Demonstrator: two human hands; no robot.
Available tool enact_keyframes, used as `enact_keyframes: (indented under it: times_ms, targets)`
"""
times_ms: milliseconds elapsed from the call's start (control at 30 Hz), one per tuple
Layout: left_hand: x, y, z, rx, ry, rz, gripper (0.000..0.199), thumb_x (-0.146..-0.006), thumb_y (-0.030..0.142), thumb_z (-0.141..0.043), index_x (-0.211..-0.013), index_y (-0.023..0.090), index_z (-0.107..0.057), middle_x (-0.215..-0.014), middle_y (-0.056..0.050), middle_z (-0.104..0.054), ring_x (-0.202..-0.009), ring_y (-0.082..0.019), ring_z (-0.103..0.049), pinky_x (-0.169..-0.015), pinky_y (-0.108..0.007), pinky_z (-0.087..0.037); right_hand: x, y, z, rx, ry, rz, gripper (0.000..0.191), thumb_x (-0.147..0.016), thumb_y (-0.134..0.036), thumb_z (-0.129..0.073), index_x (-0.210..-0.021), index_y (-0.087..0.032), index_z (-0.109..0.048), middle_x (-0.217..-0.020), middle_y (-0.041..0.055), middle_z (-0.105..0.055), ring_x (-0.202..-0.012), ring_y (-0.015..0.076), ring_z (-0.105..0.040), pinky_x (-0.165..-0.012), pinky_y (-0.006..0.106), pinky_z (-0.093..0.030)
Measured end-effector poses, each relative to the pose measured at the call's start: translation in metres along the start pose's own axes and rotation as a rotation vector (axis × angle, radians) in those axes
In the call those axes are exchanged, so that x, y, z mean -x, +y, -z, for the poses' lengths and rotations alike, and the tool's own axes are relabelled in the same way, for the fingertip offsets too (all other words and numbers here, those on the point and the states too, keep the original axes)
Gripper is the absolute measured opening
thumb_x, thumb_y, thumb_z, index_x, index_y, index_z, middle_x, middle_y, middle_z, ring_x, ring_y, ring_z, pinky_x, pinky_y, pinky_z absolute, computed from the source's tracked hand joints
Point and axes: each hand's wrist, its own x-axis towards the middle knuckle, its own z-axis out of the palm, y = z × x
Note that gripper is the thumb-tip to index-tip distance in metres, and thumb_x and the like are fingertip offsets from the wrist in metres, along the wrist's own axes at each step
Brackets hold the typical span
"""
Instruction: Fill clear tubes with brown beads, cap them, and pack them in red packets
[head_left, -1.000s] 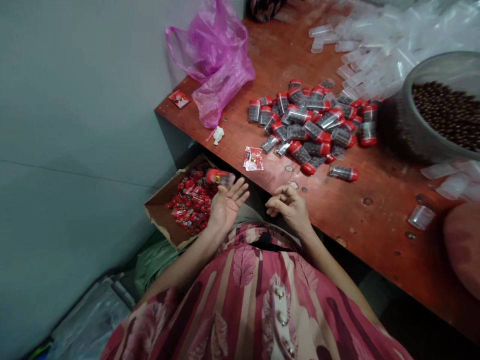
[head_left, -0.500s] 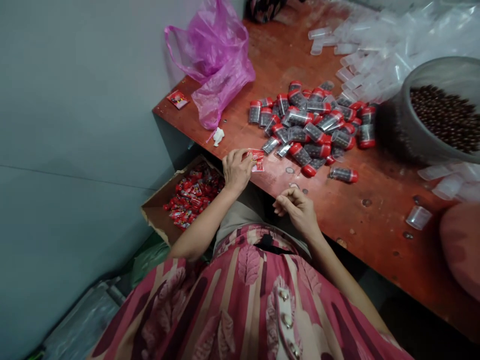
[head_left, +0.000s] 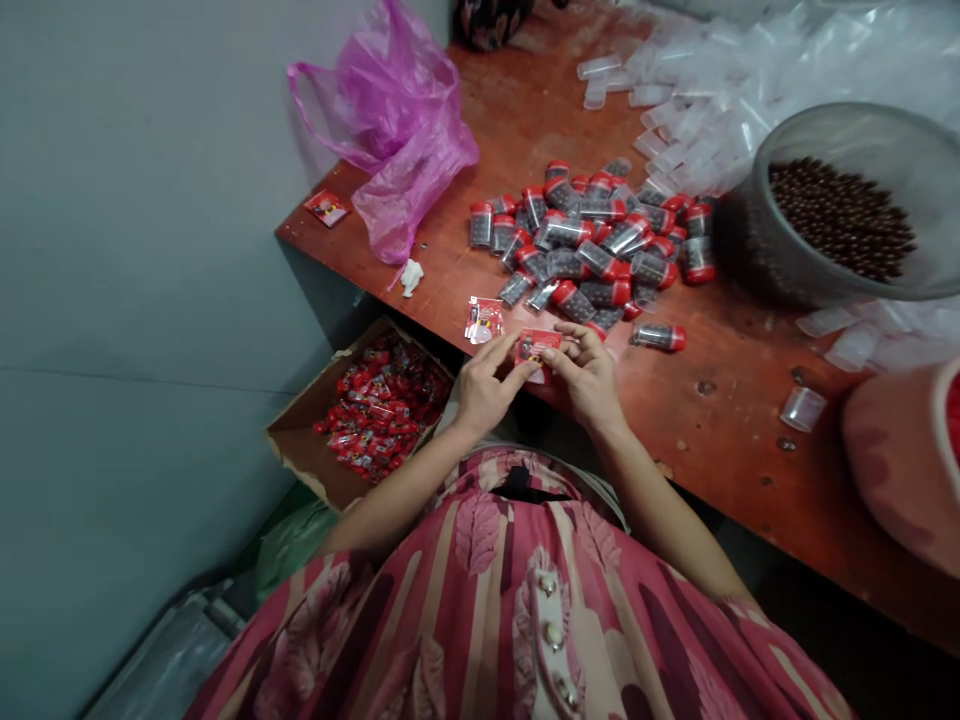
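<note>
Between both hands, at the table's near edge, is a small flat red printed packet (head_left: pixel 534 346). My left hand (head_left: pixel 484 385) pinches its left side, thumb on top. On the other side my right hand (head_left: pixel 590 378) grips it with thumb and fingers. Just beyond my left hand lies a small stack of similar red packets (head_left: pixel 484 318). Past my hands spreads a pile of clear vials with red caps (head_left: pixel 581 235), filled with dark beads. One such vial (head_left: pixel 660 337) lies apart, to the right of my right hand.
A cardboard box (head_left: pixel 289 440) of red packets stands below the table's left edge. On the table (head_left: pixel 720 450) are a pink plastic bag (head_left: pixel 409 130), a tub (head_left: pixel 765 225) of dark beads, heaped clear vials (head_left: pixel 750 90) and a pink container (head_left: pixel 892 460) at right.
My left hand has come off the stack and moved right with a red packet. My right hand has risen to meet it and now holds the packet too. The view has shifted slightly.
</note>
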Motion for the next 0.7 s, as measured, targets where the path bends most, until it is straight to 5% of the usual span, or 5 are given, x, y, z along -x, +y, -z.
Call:
enact_keyframes:
  times_ms: [233,367,467,567,700]
  targets:
    - [0.001,0.003,-0.009,0.491,-0.313,0.557,0.034,-0.066,0.049,-0.075,-0.065,0.015,-0.072,-0.06,0.0,-0.065,-0.057,-0.014,-0.061,-0.06,-0.025,-0.054,0.008,-0.008,0.036,0.305,-0.106,0.005,0.034,-0.075,-0.041,-0.07,-0.101,-0.021,-0.059,-0.066,-0.0045,-0.06,-0.058,0.0122,-0.055,-0.059,0.026,-0.046]
    - [0.001,0.007,-0.015,0.581,-0.232,0.681,0.035,-0.057,0.045,-0.082,-0.057,0.013,-0.068,-0.056,0.0,-0.063,-0.052,-0.012,-0.059,-0.057,-0.025,-0.053,-0.002,-0.03,0.081,1.025,0.26,0.212,0.028,-0.087,-0.041,-0.053,-0.102,-0.021,-0.065,-0.101,0.01,-0.068,-0.089,0.0239,-0.062,-0.082,0.039,-0.047]
    - [0.001,0.012,-0.019,0.673,-0.14,0.767,0.037,-0.052,0.044,-0.085,-0.058,0.012,-0.067,-0.06,-0.002,-0.066,-0.054,-0.012,-0.062,-0.056,-0.025,-0.054,-0.012,-0.042,0.106,1.43,0.503,0.034,0.043,-0.089,-0.047,-0.048,-0.116,-0.016,-0.062,-0.115,0.0204,-0.062,-0.101,0.035,-0.06,-0.084,0.05,-0.044]
    - [0.0,0.017,-0.021,0.748,-0.055,0.823,0.04,-0.045,0.042,-0.088,-0.06,0.011,-0.066,-0.06,-0.002,-0.066,-0.053,-0.011,-0.061,-0.054,-0.024,-0.053,-0.023,-0.041,0.116,1.53,0.538,-0.133,0.058,-0.088,-0.056,-0.044,-0.119,-0.01,-0.06,-0.117,0.027,-0.057,-0.101,0.0402,-0.059,-0.08,0.054,-0.045]
    - [-0.003,0.018,-0.017,0.839,0.002,0.86,0.042,-0.044,0.039,-0.089,-0.06,0.011,-0.063,-0.059,-0.001,-0.064,-0.052,-0.01,-0.06,-0.052,-0.024,-0.053,-0.034,-0.03,0.124,1.406,0.312,0.09,0.045,-0.086,-0.043,-0.047,-0.12,-0.016,-0.062,-0.123,0.0191,-0.059,-0.111,0.0354,-0.055,-0.089,0.052,-0.044]
